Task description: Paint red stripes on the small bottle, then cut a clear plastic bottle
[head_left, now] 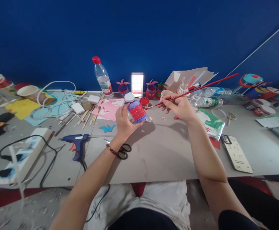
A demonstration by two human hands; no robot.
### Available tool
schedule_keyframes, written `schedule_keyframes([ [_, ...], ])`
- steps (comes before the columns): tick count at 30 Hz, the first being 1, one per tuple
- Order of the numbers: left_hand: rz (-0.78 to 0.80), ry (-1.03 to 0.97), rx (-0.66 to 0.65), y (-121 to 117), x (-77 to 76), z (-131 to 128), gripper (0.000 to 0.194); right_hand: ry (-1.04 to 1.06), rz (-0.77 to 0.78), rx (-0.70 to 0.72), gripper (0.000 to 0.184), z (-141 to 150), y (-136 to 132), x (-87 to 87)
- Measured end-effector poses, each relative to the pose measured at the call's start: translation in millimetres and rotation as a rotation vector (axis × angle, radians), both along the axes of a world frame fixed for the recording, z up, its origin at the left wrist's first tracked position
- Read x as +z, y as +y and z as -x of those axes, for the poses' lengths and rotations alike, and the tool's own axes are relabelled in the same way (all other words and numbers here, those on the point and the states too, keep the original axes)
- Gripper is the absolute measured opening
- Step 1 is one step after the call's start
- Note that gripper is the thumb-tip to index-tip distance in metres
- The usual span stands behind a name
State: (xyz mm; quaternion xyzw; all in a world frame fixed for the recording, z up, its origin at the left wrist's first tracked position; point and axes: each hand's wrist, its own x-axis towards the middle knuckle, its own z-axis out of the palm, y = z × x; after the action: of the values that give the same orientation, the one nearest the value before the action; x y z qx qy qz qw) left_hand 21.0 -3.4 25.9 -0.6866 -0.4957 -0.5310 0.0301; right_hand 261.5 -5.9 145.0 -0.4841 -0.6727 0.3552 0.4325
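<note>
My left hand [125, 119] is closed around a small bottle [137, 111] painted blue and red, with a white lid. The bottle is tilted above the table. In my right hand [177, 107] is a long red paintbrush [208, 84], pinched near its bristle end. Its red-tipped bristles point left, close to an open jar of red paint [144, 103] behind the bottle. A small white cap [149, 119] lies on the table just right of the bottle. Below my left wrist lie black-handled scissors [124, 151].
A blue glue gun [75, 142] and a white power strip [25, 156] with cables lie left. A red-capped water bottle [102, 78] stands behind, beside a lit phone [137, 84] and small decorated cups. Clear bottles [208, 102] and a phone in a pale case [236, 153] are on the right.
</note>
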Motion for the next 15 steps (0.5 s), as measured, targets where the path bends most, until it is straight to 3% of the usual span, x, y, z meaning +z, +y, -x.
schedule_keyframes([
  [8,0.033,0.013,0.018,-0.3,1.2,-1.4,0.098,0.033,0.078,0.149,0.037,18.7,-11.1,3.0],
  [15,0.005,0.028,0.041,-1.8,1.8,-2.1,0.096,0.022,0.081,0.103,0.033,16.1,-8.8,6.9],
])
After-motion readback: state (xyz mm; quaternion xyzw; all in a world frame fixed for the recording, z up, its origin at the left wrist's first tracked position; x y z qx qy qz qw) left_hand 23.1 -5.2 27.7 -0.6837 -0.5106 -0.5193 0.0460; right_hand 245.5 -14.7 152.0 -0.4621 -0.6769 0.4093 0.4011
